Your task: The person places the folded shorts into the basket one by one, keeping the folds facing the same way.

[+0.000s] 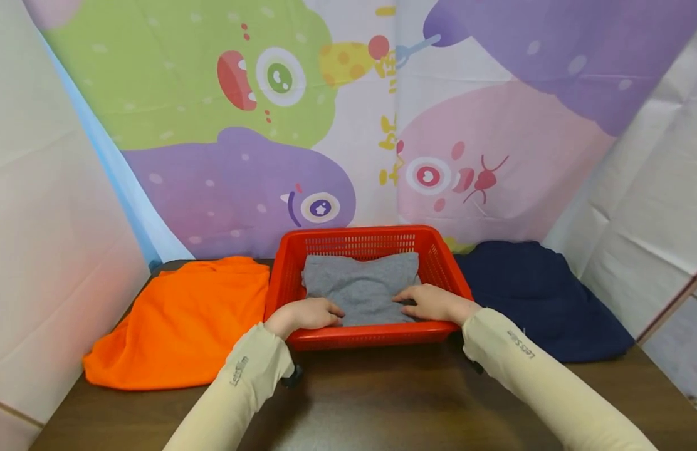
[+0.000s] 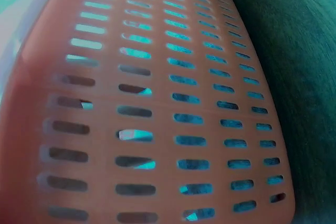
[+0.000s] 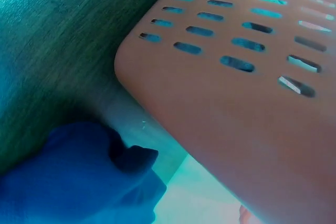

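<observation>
The dark tabletop [image 1: 371, 401] is carrying everything, with the red basket [image 1: 371, 336] sitting in the middle, its long side running left to right. Orange cloth [image 1: 179, 326] is lying to its left and navy cloth [image 1: 529, 300] to its right. The grey cloth [image 1: 365, 288] is lying inside the basket, seemingly folded. Its long axis is apparently running left to right, parallel to the basket's long side, with one edge facing the far wall; the near rim is hiding its near edge. Both hands are reaching over the near corners: the left hand [image 1: 310, 313] and the right hand [image 1: 435, 302] are resting loosely extended fingers on the cloth, with no grip showing. The step in hand looks like settling the cloth; doing it well means pressing lightly and evenly, smoothing outward from the middle, and keeping the edges square to the walls.
</observation>
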{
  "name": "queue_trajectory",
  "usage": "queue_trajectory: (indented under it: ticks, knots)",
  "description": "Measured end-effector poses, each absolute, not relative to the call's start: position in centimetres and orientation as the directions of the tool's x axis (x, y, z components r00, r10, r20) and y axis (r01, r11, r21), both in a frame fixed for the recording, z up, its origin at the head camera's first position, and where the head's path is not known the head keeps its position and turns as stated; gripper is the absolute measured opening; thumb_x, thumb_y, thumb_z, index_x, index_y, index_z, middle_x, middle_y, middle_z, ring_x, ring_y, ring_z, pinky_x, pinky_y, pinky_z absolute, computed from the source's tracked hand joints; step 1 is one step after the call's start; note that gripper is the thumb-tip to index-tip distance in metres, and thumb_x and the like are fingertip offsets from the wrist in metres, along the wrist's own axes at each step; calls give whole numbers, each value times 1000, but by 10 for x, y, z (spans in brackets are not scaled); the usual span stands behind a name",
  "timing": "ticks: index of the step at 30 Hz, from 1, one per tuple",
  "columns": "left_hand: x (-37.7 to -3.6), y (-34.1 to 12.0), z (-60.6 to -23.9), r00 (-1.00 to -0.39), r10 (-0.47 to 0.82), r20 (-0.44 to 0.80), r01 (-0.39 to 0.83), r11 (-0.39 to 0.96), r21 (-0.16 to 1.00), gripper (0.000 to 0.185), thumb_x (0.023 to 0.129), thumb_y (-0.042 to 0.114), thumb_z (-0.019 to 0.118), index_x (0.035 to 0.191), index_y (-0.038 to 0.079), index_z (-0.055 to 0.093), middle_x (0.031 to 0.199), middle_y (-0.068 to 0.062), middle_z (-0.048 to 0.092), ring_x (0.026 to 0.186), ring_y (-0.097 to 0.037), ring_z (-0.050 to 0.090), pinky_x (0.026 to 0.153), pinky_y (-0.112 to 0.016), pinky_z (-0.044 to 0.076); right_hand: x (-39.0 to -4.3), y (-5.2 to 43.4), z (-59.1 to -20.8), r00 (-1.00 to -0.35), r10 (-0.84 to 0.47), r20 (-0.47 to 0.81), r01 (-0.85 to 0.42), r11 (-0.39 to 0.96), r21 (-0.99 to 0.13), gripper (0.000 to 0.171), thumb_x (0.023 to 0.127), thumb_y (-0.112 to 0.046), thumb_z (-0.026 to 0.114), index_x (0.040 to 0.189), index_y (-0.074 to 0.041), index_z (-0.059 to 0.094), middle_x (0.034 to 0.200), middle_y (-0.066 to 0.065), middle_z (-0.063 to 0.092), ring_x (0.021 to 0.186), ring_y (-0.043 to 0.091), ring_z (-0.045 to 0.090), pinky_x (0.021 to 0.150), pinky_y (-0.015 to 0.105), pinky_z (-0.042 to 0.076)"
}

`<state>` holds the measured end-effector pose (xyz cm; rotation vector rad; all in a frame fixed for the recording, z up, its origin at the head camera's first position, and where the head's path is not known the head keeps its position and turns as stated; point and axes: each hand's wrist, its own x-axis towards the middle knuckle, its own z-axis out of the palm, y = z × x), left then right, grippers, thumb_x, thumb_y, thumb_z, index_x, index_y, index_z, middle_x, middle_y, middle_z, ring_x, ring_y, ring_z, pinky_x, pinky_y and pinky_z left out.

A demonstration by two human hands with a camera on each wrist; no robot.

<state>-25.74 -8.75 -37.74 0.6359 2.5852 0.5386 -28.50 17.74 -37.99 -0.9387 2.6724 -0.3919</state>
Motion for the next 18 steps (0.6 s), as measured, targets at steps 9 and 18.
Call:
queue_trajectory:
  ticks: [9, 18]
  knots:
    - [-258, -87, -376, -779, 527, -339, 356, 817, 453, 37, 91, 21, 48, 124, 7, 56, 127, -9, 55, 119, -24, 47, 103, -39, 32, -285, 176, -380, -737, -617, -277, -511, 776, -371, 39, 94, -16, 43, 132, -9, 48, 131, 15, 50, 120, 30, 47, 100, 46, 35]
    - [-259, -90, -378, -793, 527, -305, 383, 821, 423, 35, 90, 19, 48, 121, 8, 59, 124, -8, 57, 115, -23, 50, 100, -39, 36, -282, 175, -378, -772, -617, -151, -523, 752, -402, 35, 89, -11, 54, 123, -4, 56, 121, 13, 58, 111, 28, 54, 95, 44, 41]
